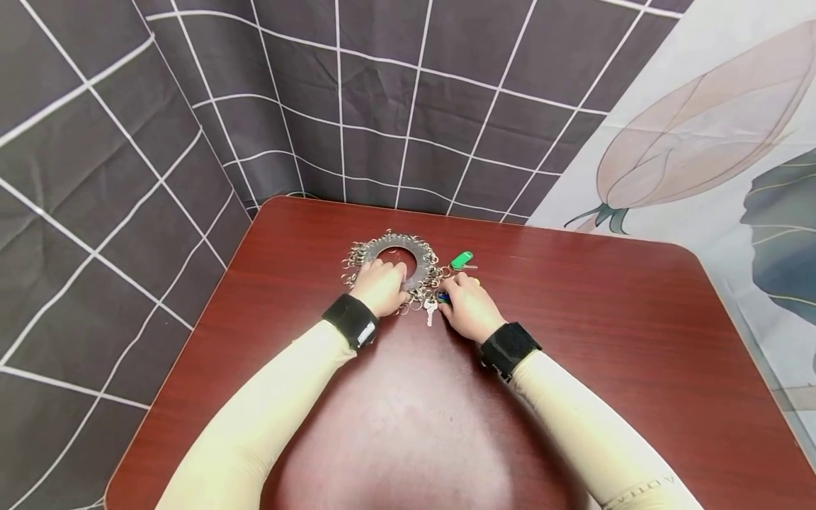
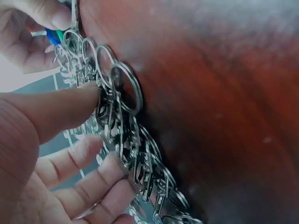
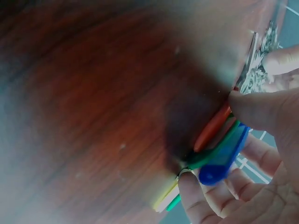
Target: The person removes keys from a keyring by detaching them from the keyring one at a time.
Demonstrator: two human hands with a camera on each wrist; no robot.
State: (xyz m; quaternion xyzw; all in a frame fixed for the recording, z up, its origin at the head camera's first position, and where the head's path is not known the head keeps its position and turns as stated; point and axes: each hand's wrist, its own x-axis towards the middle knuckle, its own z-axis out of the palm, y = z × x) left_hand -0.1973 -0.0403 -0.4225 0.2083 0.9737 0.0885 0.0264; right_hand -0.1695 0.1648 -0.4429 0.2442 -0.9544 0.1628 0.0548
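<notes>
Left hand (image 1: 381,285) presses flat on the key disc (image 1: 408,249), steadying it. Right hand (image 1: 468,306) beside it pinches coloured tags (image 3: 219,149) at the disc's rim.

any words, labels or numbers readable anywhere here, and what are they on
Right sleeve: light lettering near the bottom edge, upside down to the head camera and too small to read with certainty.
Coloured key tags held by the right hand: no text visible.
Metal disc with key rings under the left hand: no markings visible.
Black wrist bands: no readable label.
</notes>
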